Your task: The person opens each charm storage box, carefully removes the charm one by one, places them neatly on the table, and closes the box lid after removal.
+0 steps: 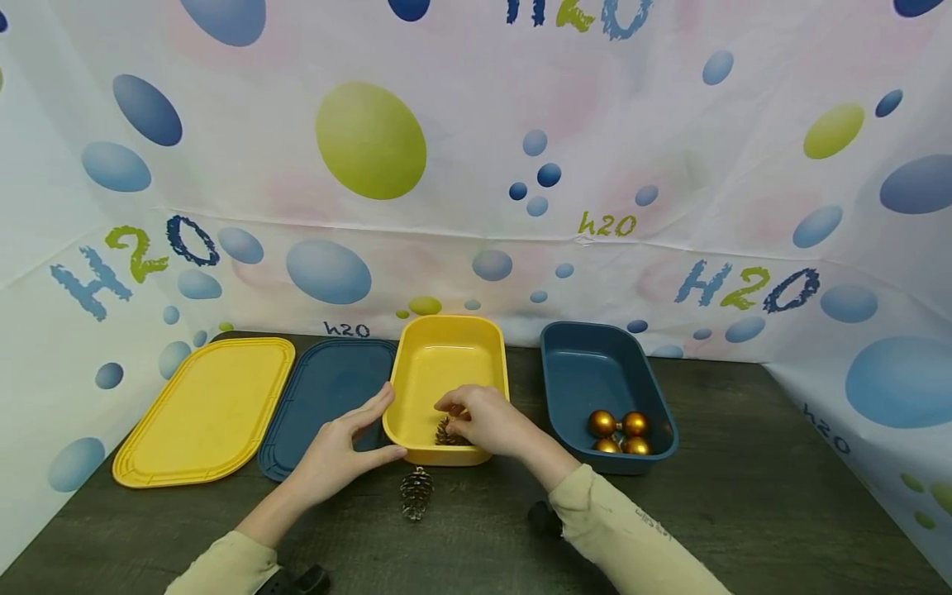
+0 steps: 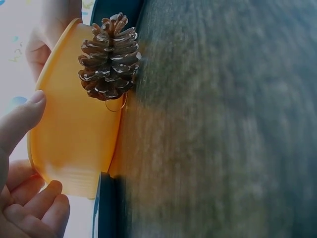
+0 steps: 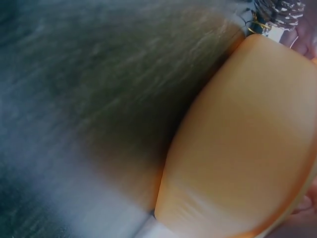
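Observation:
A yellow plastic container (image 1: pixel 424 455) stands at the middle of the table. My left hand (image 1: pixel 345 446) rests against its near left corner, thumb at the front and fingers spread along the left side. Over the near end of the container, my right hand (image 1: pixel 487 420) has curled fingers at a brown pine cone (image 1: pixel 449 434), which it appears to pinch; the fingertips partly cover it. A second pine cone (image 1: pixel 416 493), with a thin loop at its end, lies on the table in front of the container. That cone shows large in the left wrist view.
To the right, a dark blue container (image 1: pixel 587 372) holds several shiny gold balls (image 1: pixel 635 424). On the left lie a blue lid (image 1: pixel 338 380) and a yellow lid (image 1: pixel 208 413). A printed curtain (image 1: pixel 461 207) hangs behind the dark table (image 1: pixel 744 463).

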The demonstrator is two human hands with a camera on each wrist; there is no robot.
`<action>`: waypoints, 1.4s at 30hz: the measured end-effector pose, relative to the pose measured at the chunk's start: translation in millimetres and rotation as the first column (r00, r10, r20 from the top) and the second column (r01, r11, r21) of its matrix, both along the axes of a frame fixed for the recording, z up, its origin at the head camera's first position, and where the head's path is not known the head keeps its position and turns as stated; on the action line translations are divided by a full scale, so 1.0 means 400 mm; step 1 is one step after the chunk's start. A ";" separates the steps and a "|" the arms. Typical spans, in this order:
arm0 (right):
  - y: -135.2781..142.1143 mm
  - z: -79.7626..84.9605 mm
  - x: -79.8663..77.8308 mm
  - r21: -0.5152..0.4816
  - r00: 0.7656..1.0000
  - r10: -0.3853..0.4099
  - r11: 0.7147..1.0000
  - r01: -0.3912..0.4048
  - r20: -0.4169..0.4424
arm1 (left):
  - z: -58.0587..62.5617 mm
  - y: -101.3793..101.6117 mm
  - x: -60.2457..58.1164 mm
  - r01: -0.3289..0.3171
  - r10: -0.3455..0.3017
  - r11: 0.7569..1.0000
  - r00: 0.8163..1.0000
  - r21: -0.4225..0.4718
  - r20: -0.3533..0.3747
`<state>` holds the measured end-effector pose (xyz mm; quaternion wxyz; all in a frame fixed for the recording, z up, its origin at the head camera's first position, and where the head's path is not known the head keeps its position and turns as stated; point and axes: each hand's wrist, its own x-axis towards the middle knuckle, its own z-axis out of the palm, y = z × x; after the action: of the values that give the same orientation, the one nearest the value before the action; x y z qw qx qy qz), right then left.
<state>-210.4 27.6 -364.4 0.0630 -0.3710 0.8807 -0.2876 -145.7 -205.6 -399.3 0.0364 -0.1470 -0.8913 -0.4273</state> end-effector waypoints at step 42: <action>0.073 0.076 0.067 -0.316 0.997 0.011 0.949 0.013 0.074 | 0.004 0.002 0.002 0.002 -0.002 1.000 1.000 0.007 0.008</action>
<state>-183.5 56.6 -333.9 0.0354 -0.3647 0.8206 -0.4386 -144.8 -205.0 -397.6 0.0331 -0.1461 -0.8899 -0.4309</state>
